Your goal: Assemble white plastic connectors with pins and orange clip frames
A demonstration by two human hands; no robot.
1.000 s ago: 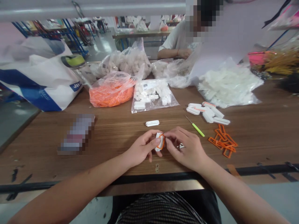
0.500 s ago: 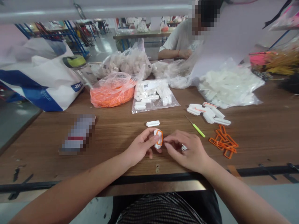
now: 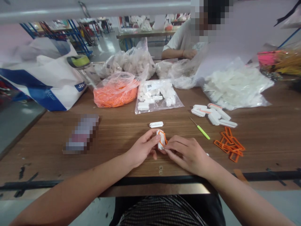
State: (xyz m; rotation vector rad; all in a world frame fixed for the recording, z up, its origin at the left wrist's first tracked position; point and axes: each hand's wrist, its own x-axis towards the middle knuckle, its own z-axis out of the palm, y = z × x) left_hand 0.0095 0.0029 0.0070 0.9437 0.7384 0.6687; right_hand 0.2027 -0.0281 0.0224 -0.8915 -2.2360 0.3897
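Upright between the thumb and fingers of my left hand (image 3: 145,145) is a white plastic housing (image 3: 161,143). An orange rectangular frame (image 3: 166,138) lies askew on it, its right side standing off the housing. My right hand (image 3: 188,153) has its thumb and fingertips pinched at the frame's lower right edge; the exact contact is partly hidden by the fingers. Just beyond the left hand lies another white housing (image 3: 156,124) on the table. A small white piece (image 3: 207,154) shows partly behind my right wrist.
To the right lie a green-handled pick tool (image 3: 202,131), loose orange frames (image 3: 229,144) and several white housings (image 3: 213,118). Bags of orange frames (image 3: 115,94), white parts (image 3: 152,100) and pale pieces (image 3: 237,88) stand behind. A phone-like object (image 3: 82,133) is left. A person (image 3: 176,47) sits opposite.
My right fingers have moved in from beside the housing and closed at its lower right edge. The orange frame has shifted and now sits slanted. The view has moved slightly.
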